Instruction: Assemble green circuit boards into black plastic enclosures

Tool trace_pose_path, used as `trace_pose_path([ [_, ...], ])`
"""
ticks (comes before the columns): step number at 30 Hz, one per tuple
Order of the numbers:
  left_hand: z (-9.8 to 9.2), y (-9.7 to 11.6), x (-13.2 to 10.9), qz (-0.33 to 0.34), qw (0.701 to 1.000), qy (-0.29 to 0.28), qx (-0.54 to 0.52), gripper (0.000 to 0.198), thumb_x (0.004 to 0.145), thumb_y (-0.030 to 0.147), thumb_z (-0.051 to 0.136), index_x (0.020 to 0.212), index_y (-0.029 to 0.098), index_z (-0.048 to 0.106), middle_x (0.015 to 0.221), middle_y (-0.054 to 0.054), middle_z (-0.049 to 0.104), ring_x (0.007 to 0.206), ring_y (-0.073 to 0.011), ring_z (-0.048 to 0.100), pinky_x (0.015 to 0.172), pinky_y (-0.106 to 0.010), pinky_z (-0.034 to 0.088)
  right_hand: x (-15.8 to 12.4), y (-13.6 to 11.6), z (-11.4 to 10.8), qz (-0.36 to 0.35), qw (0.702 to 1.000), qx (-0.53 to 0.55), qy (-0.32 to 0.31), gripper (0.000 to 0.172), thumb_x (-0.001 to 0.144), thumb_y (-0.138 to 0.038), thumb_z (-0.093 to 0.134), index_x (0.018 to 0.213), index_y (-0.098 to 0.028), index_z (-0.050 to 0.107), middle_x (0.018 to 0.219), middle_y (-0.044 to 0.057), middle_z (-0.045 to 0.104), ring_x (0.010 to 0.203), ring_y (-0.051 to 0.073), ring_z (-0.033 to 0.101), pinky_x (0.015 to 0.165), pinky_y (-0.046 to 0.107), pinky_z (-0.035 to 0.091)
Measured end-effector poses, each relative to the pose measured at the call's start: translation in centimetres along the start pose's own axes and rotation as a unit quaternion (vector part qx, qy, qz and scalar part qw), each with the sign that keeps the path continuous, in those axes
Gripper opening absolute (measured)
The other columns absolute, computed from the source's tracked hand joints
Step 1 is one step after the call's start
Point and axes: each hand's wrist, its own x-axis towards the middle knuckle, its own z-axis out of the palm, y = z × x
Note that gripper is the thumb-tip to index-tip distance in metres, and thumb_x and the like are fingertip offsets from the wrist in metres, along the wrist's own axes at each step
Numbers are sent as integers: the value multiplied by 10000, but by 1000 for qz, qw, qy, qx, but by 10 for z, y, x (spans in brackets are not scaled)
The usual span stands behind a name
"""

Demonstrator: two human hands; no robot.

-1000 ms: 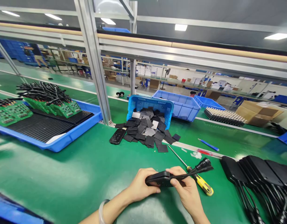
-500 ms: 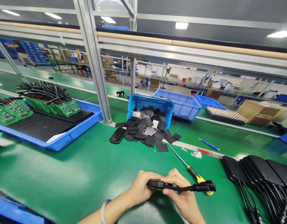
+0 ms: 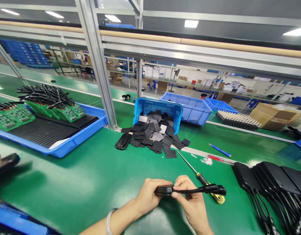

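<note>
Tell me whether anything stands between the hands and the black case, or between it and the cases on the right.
The left hand holds the black case and the right hand pinches its cable; nothing visible intervenes. Toward the cases on the right, the yellow-handled screwdriver lies on the bench between, partly hidden by the cable.

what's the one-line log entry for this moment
left hand: holding flat black plastic case | right hand: pinching attached black cable | nearby: yellow-and-black-handled screwdriver on green tabletop
</note>
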Motion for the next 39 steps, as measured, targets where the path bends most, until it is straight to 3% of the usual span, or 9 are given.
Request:
trace_pose_path([
  [3, -3, 0, 1, 11, 1000, 0, 2, 311, 776, 80, 543, 1000, 183, 733, 966, -37, 749, 823, -163, 684, 734, -221, 484, 0, 0, -2, 18, 1000, 1, -16, 94, 769, -318, 744, 780, -262, 670, 881, -2, 636, 847, 159, 592, 767, 256, 483],
  [5, -5, 1, 1, 26, 1000, -6, -5, 315, 789, 70, 523, 998, 184, 729, 943, -27, 746, 812, -150, 675, 713, -211, 469, 0, -2, -4, 10, 998, -9, -61, 144, 796, -354, 715, 920, -284, 693, 947, 17, 655, 888, 179, 598, 791, 285, 482],
  [8, -5, 2, 1, 44, 999, -17, -24, 299, 816, 82, 498, 981, 173, 730, 939, -34, 740, 819, -150, 664, 711, -214, 457, 1, -5, -3, -33, 993, -34, -111, 161, 862, -339, 640, 1007, -300, 699, 863, 12, 668, 814, 173, 597, 738, 291, 472],
  [14, 0, 7, 2, 20, 999, -19, -42, 260, 825, 148, 527, 962, 158, 748, 843, -34, 742, 745, -154, 652, 636, -208, 432, 1, -7, 3, -81, 994, -50, -56, 137, 863, -252, 642, 980, -297, 698, 835, 1, 702, 792, 165, 631, 719, 284, 491],
  [18, 0, 1, 3, 6, 999, -17, -35, 299, 766, 103, 548, 976, 158, 753, 836, -25, 746, 723, -149, 652, 633, -195, 430, 3, -9, 2, -109, 992, -54, 21, 73, 781, -219, 734, 826, -269, 707, 775, 5, 686, 768, 169, 619, 679, 278, 517],
  [22, -4, -3, 3, 3, 997, -54, -46, 317, 724, 97, 600, 994, 165, 750, 857, -23, 753, 743, -157, 671, 650, -186, 445, 5, -10, -4, -141, 987, -69, -28, 74, 772, -195, 738, 780, -268, 729, 710, 8, 685, 732, 171, 609, 654, 290, 530],
  [30, -9, -2, 1, 52, 998, -40, -24, 362, 770, 38, 479, 1008, 165, 720, 943, -36, 738, 827, -161, 669, 730, -216, 464, 0, -8, 0, -57, 994, -68, -69, 276, 829, -282, 682, 1105, -292, 692, 957, 65, 722, 838, 212, 652, 718, 338, 552],
  [35, -7, 0, 1, 62, 996, -40, -51, 346, 788, 69, 497, 1035, 171, 718, 970, -48, 732, 859, -168, 666, 761, -228, 475, 1, -11, 2, -95, 994, -35, -46, 136, 850, -252, 654, 958, -297, 725, 801, 22, 716, 757, 186, 644, 687, 308, 530],
  [39, -6, 5, 2, 22, 998, -38, -54, 229, 828, 169, 542, 931, 145, 746, 827, -25, 731, 734, -161, 643, 663, -219, 466, 4, -12, -2, -58, 994, -48, -80, 173, 830, -369, 672, 966, -277, 727, 862, 46, 713, 817, 207, 651, 717, 318, 544],
])
